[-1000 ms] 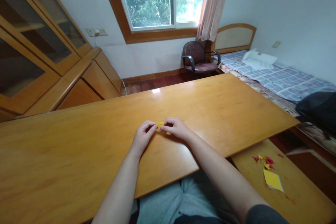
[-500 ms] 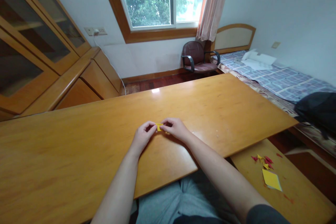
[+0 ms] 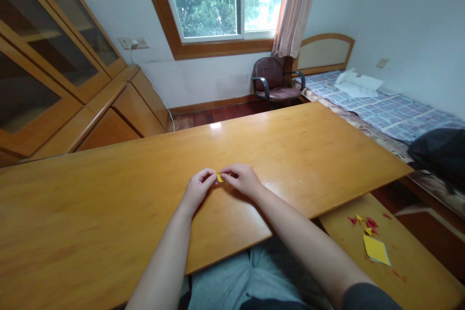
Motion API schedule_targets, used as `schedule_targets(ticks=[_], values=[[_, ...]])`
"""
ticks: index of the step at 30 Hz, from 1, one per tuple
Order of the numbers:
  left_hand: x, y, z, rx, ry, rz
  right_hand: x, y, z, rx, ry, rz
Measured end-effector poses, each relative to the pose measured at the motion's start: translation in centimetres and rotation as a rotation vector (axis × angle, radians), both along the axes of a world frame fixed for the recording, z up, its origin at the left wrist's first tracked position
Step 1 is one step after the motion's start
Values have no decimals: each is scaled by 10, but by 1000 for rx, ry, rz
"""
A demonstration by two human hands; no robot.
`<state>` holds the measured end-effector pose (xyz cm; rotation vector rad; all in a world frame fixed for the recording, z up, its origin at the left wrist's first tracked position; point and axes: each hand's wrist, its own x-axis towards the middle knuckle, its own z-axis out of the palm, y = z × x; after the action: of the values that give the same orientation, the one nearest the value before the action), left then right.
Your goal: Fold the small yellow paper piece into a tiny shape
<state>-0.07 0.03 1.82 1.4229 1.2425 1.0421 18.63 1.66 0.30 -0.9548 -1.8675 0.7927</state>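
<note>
Slightly nearer the bare left hand (image 3: 197,189) than half a second ago, the fingertips of the bare right hand (image 3: 242,178) leave less of a small yellow paper piece (image 3: 219,178) showing. At the upper left is a brown wooden cabinet with glass doors (image 3: 87,87). Mid-frame, over a glossy yellow-brown wooden table (image 3: 109,203), left thumb and fingers pinch the piece's left end; right thumb and fingers, nearly closed, hold its right end. At the lower right, small red and yellow paper shapes (image 3: 370,222) lie just above a flat four-sided yellow paper sheet (image 3: 377,250).
</note>
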Motion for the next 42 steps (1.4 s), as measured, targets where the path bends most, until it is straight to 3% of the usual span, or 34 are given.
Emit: schedule_targets(ticks=[13,26,42], values=[[-4,0,-2,-39,-95,-4,0,-2,0,235,-32,18],[-7,-3,-3,-139,-179,-15,3,-3,-4,271,-88,62],[-6,-2,1,-98,-131,0,3,-1,-3,246,-43,68]])
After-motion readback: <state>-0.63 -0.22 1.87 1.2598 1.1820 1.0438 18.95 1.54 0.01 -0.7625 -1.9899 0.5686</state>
